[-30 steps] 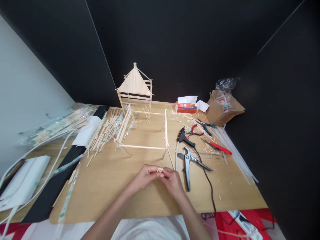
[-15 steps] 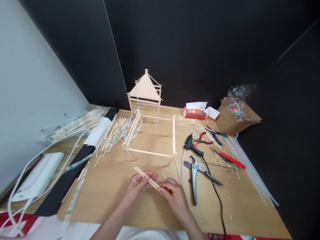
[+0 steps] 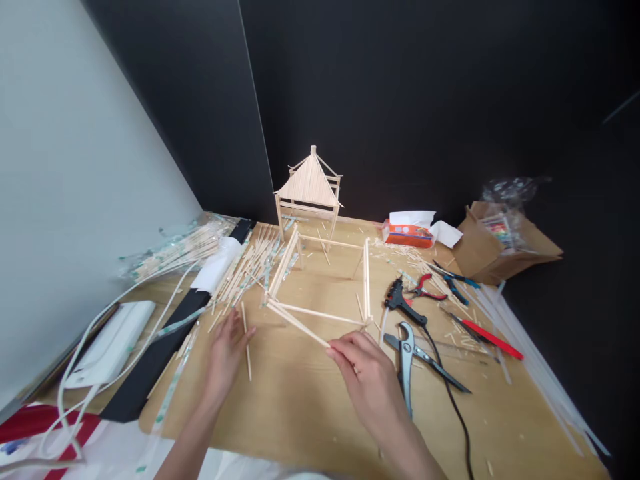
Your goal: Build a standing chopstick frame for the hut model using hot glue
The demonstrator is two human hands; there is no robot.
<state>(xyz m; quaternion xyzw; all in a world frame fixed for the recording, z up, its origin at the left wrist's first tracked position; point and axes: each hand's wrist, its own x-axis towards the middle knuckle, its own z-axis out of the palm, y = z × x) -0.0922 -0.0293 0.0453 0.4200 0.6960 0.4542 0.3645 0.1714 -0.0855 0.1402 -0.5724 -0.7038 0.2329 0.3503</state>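
My right hand point(image 3: 367, 373) pinches the near end of thin wooden sticks point(image 3: 300, 325), slanting toward the front left corner of a stick frame point(image 3: 320, 311). Whether their far end touches the frame I cannot tell. My left hand point(image 3: 227, 350) is left of that corner, thumb and fingers apart. A single wooden stick point(image 3: 247, 357) runs between the left thumb and fingers, seemingly not gripped. Beyond the fingertips spreads a pile of loose sticks point(image 3: 250, 263). A small stick house point(image 3: 310, 183) with a slatted roof stands behind the frame.
At right are a glue gun point(image 3: 403, 303), red-handled pliers point(image 3: 430, 288), a grey cutter point(image 3: 407, 367), a red-handled tool point(image 3: 493, 338) and white glue sticks point(image 3: 540, 380). Farther back sit a tissue pack point(image 3: 407, 233) and a paper bag point(image 3: 485, 253). A white power strip point(image 3: 113, 343) lies left.
My hands have parted. The left moved left toward the stick pile, and a single stick now appears beside it. My right hand moved forward with sticks toward the frame. The view has shifted left.
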